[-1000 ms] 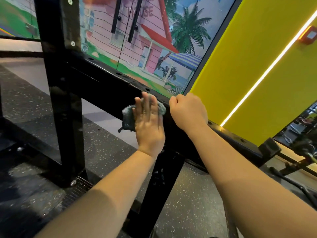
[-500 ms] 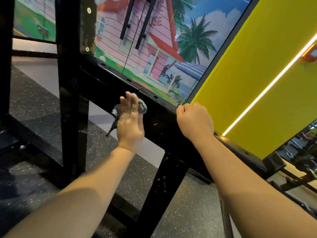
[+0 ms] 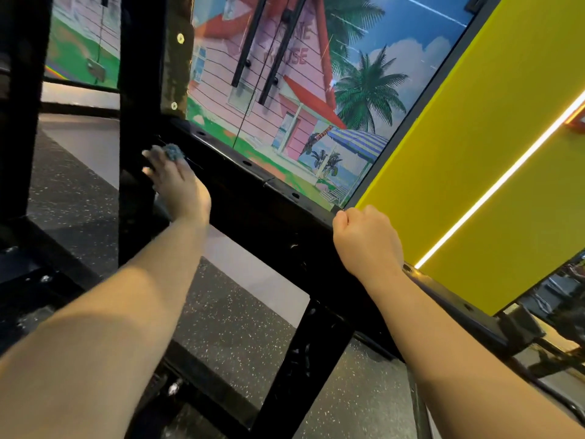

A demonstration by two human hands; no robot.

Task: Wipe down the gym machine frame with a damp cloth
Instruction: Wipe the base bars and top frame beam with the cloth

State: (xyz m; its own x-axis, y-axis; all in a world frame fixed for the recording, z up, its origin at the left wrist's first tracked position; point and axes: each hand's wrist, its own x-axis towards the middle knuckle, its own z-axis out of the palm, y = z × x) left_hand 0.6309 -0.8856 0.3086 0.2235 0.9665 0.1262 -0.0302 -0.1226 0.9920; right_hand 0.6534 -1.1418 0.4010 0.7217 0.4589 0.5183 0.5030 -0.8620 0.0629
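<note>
At the far left, a black upright post [image 3: 139, 122] of the gym machine frame is seen standing on a dark speckled floor [image 3: 72, 191]. Just right of that post, where it meets the sloping crossbar [image 3: 269, 210], the left hand [image 3: 177, 185] is reached forward with its fingers [image 3: 152, 158] stretched out and spread, not curled. A small grey-blue cloth [image 3: 172, 152] is pressed by those fingers against the upper end of the crossbar, close to the joint with the post. Only a bunched part of the cloth is shown, beside the fingertips, and the rest is hidden under the hand, which is somewhat blurred.

Behind the crossbar, a painted mural [image 3: 316, 90] of a pink house and palm trees is visible. Further right and lower along the same crossbar, well apart from the cloth, the right hand [image 3: 367, 239] is clenched into a fist and rested against the bar's top edge. Nothing is seen held in it. At the far right, a yellow wall [image 3: 490, 137] crossed by a lit strip [image 3: 493, 188] is seen.
</note>
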